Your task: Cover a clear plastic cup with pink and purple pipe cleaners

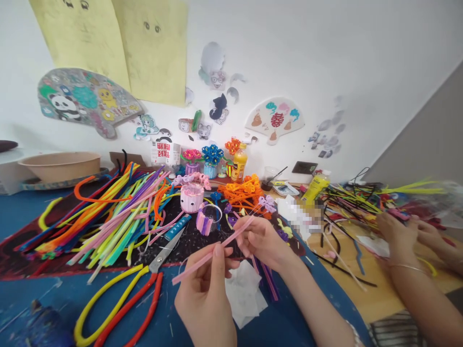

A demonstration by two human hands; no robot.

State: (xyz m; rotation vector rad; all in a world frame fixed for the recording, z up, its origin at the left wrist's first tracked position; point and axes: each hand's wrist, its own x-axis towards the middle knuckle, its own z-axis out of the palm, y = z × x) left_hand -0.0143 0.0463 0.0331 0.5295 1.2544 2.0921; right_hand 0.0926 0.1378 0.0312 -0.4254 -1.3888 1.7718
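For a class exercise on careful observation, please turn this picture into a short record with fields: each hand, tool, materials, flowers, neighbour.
Left hand: fingers pinch a pink strip
Right hand: fingers on the same strip, farther up
Tool: scissors with red and yellow handles, left of the hands
Materials: multicoloured stems piled at left; orange stems behind the hands
Flowers: pink and blue bunches in pots near the wall
Neighbour: another person's hands at right

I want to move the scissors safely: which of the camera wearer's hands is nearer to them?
Left. The left hand is just to the right of the scissors; the right hand lies farther right, beyond it.
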